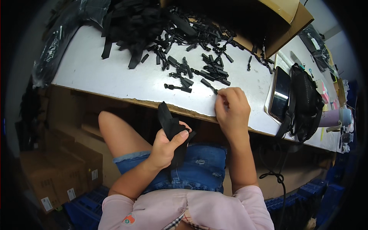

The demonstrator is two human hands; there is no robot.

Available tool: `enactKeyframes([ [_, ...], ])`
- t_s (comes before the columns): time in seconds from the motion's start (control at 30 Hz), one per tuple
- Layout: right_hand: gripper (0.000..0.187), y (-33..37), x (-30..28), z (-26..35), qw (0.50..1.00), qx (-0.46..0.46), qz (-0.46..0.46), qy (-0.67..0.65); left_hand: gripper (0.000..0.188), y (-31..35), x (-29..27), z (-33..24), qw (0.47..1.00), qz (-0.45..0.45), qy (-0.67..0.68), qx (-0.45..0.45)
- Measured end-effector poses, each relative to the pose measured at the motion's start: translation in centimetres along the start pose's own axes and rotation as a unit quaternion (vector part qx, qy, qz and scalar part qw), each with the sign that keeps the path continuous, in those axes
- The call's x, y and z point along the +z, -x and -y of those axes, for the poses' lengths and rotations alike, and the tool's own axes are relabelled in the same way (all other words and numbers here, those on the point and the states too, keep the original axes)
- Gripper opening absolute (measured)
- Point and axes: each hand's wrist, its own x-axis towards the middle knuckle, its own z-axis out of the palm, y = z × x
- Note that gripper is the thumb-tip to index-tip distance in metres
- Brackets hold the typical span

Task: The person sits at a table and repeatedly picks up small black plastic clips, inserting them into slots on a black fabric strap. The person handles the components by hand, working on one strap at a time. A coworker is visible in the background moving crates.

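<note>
My left hand (165,148) is closed over my lap around a black fabric strip (165,115). One end of the strip stands up above the thumb, and the rest hangs down in front of my shorts. At the table's front edge, my right hand (234,109) is bent in a pinch at the near end of a small black zipper pull (207,83). Its fingertips partly hide that end. Left of it lies another loose zipper pull (178,88), with a cluster of similar pulls (214,69) just beyond.
A heap of black strips (134,27) covers the back left of the white table (96,73). Behind the pulls stands an open cardboard box (285,34). To the right are a phone (280,94), a black bag (304,103) and a purple cup (329,119). Cartons (57,168) stand lower left.
</note>
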Motion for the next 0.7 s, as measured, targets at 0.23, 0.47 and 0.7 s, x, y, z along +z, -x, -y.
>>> enactKeyframes([
  [0.23, 0.009, 3.9, -1.7, 3.9, 0.896, 0.12, 0.108, -0.413, 0.013, 0.5, 0.4, 0.0, 0.979, -0.03, -0.159, 0.124],
  [0.47, 0.02, 3.9, -1.8, 3.7, 0.95, -0.071, 0.088, -0.292, 0.008, 0.3, 0.4, 0.3, 0.963, -0.019, -0.197, 0.185],
  [0.7, 0.024, 4.4, -1.1, 3.7, 0.943, -0.062, 0.086, -0.317, 0.007, 0.5, 0.1, 0.3, 0.974, -0.046, -0.154, 0.159],
])
